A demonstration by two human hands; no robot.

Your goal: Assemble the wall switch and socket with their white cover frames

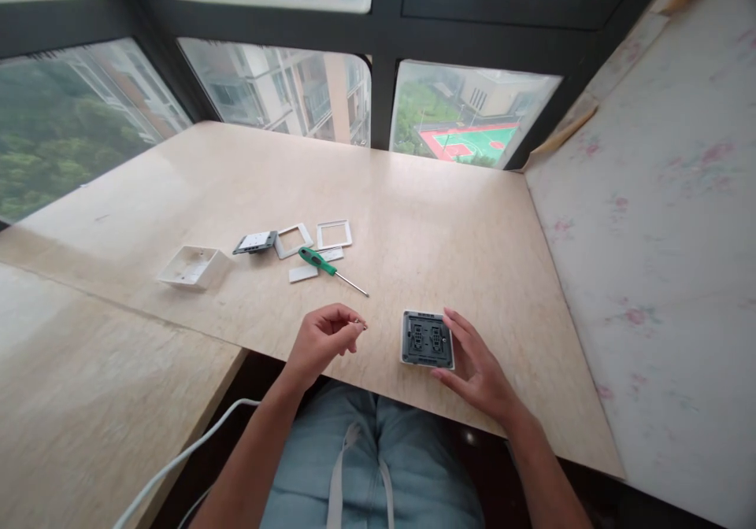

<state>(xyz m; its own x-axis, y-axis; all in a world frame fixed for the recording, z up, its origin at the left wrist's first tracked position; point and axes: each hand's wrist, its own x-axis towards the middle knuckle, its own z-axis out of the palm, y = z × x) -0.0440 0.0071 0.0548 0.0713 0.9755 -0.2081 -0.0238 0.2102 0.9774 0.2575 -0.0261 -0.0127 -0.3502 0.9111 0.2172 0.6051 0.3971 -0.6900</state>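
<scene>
Low centre of frame, my left hand (322,342) pinches a small screw (362,325); my right hand (481,368), spread and gripping nothing, rests against the switch (428,338) by the near edge of the table (472,222). I judge a slack pinch could drop the screw over it.

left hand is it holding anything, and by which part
The left hand pinches a small metal piece, perhaps a screw, between its fingertips; which part cannot be told.
</scene>
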